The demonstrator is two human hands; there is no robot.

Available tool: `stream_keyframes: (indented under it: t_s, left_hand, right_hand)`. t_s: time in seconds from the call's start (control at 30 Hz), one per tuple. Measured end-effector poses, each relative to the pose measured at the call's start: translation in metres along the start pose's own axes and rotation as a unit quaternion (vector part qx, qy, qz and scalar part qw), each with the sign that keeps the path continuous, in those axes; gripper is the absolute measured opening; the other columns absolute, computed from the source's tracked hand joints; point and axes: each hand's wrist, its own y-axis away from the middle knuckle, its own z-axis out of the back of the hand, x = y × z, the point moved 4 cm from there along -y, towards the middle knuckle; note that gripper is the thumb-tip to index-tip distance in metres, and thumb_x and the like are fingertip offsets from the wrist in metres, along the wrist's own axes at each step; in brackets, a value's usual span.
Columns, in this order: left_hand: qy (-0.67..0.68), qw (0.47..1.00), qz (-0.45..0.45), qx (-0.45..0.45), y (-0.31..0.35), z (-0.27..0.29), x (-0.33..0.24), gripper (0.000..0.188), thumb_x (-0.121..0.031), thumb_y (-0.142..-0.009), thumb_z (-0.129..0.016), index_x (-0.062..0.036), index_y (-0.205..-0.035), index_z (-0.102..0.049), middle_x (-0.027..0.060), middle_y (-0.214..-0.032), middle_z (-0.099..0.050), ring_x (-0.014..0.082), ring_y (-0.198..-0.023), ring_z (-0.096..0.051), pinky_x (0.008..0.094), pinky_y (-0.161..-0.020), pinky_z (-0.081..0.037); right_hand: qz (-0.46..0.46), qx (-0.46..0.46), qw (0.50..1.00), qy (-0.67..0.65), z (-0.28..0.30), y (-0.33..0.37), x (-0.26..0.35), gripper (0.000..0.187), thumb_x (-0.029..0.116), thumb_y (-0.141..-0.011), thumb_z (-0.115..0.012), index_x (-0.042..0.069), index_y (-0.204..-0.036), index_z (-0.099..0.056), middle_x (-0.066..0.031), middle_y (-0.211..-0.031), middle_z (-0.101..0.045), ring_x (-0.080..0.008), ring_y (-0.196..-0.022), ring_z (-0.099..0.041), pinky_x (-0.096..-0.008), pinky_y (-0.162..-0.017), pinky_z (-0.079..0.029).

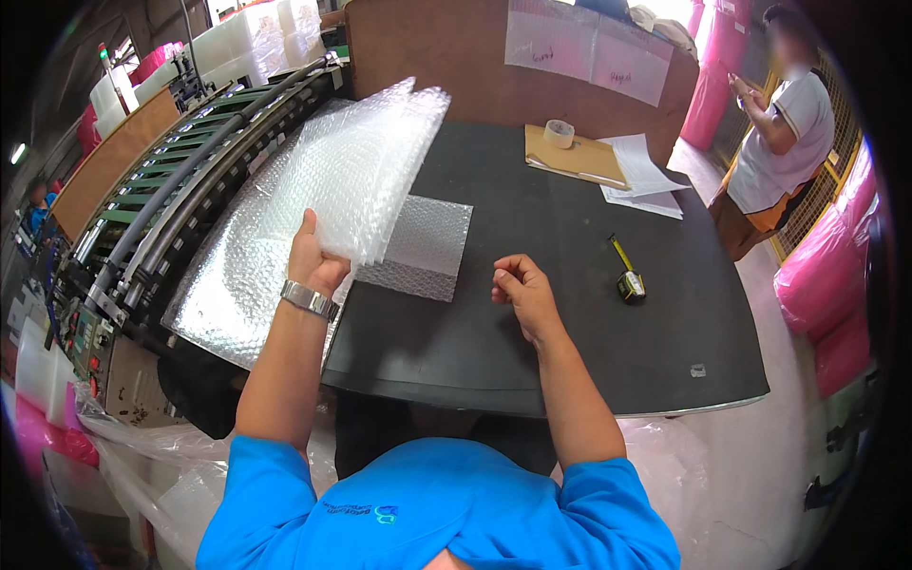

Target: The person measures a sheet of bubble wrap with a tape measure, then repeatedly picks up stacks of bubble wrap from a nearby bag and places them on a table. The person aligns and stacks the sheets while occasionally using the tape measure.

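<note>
A stack of clear bubble-wrap sheets is gripped by its near end in my left hand, which wears a metal watch. The stack is raised and tilted, its far corners fanned slightly apart. Below and to its right, a smaller bubble-wrap piece lies flat on the black table, partly covered by the stack. Larger bubble-wrap sheets spread under and left of my left forearm. Over the table, right of the small piece, my right hand has its fingers curled toward the thumb, with nothing visible in them.
A roller machine borders the left side. On the table lie a yellow-black tape measure, a tape roll on a brown envelope, and white papers. A brown board stands behind. Another person stands at far right.
</note>
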Motion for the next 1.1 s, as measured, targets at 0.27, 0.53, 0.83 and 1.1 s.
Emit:
stream_keyframes:
  t_s: [0.27,0.53,0.83,1.1]
  left_hand:
    - [0.028,0.996,0.002,-0.08,-0.012,0.005,0.006,0.038,-0.036,-0.09,-0.037,-0.0031,-0.105,-0.048,0.0055,-0.096,-0.057,0.0104,-0.064,-0.056,0.0133,-0.033,-0.035]
    - [-0.021,0.999,-0.02,0.022,-0.001,-0.001,0.021,0.043,-0.033,-0.092,-0.032,0.0005,-0.119,-0.037,0.0135,-0.119,-0.045,0.0248,-0.105,-0.047,0.0374,-0.085,-0.042]
    - [-0.033,0.996,-0.014,0.078,0.025,-0.026,0.039,0.047,-0.033,-0.092,-0.03,0.0017,-0.124,-0.031,0.0165,-0.124,-0.04,0.0287,-0.112,-0.042,0.0418,-0.094,-0.037]
    - [-0.039,0.995,-0.064,0.066,0.03,-0.021,0.041,0.046,-0.031,-0.092,-0.033,0.0031,-0.123,-0.031,0.0171,-0.124,-0.04,0.0289,-0.111,-0.042,0.0417,-0.093,-0.036]
  right_hand:
    - [-0.021,0.016,1.0,0.011,-0.006,0.006,-0.004,0.011,0.014,-0.083,-0.052,0.004,-0.087,-0.054,0.0006,-0.076,-0.05,-0.0072,-0.066,-0.048,-0.0221,-0.06,-0.043]
    - [0.021,0.024,0.999,0.004,-0.039,-0.025,0.048,0.022,0.023,-0.085,-0.051,0.002,-0.084,-0.055,-0.0033,-0.073,-0.053,-0.0085,-0.061,-0.049,-0.0218,-0.054,-0.043]
    - [0.258,-0.132,0.924,0.25,-0.048,-0.055,0.076,0.024,0.023,-0.085,-0.046,0.002,-0.072,-0.051,-0.0036,-0.062,-0.05,-0.0094,-0.054,-0.048,-0.0234,-0.048,-0.041]
    - [0.116,-0.109,0.978,-0.136,0.009,-0.032,0.056,0.013,0.018,-0.084,-0.048,0.008,-0.075,-0.046,-0.0019,-0.064,-0.047,-0.0094,-0.054,-0.049,-0.0261,-0.054,-0.046]
